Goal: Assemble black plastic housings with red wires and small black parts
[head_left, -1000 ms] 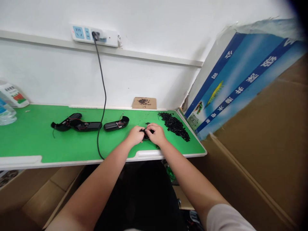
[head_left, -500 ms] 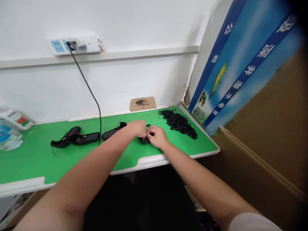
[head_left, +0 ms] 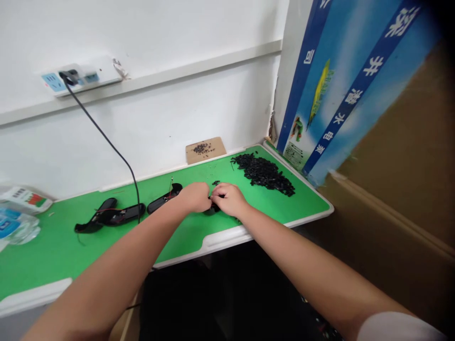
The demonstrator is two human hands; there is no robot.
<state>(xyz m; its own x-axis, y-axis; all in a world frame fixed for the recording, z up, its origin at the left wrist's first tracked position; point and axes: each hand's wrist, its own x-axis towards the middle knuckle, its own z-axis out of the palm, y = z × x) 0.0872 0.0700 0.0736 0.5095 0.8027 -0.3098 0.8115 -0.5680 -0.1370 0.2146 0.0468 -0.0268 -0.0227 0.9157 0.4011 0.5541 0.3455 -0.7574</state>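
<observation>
My left hand is closed at a dark part low over the green table; what its fingers pinch is hidden. From the right, my right hand has its fingers bent round the same black part, which is mostly covered by both hands. Just beyond the fingertips lie a few tiny black pieces. Left of my hands sits a black curved casing with a thin wire standing up. A large pile of small black pieces lies to the right.
More black casings with red wires lie left, near a black cable from a power strip. Plastic bottles stand far left. Brown cardboard with small dark bits leans at the wall. A blue printed panel rises right.
The camera view has tilted and shifted. My left hand has drawn slightly left, away from my right fingertips, and my right hand remains at the black part.
</observation>
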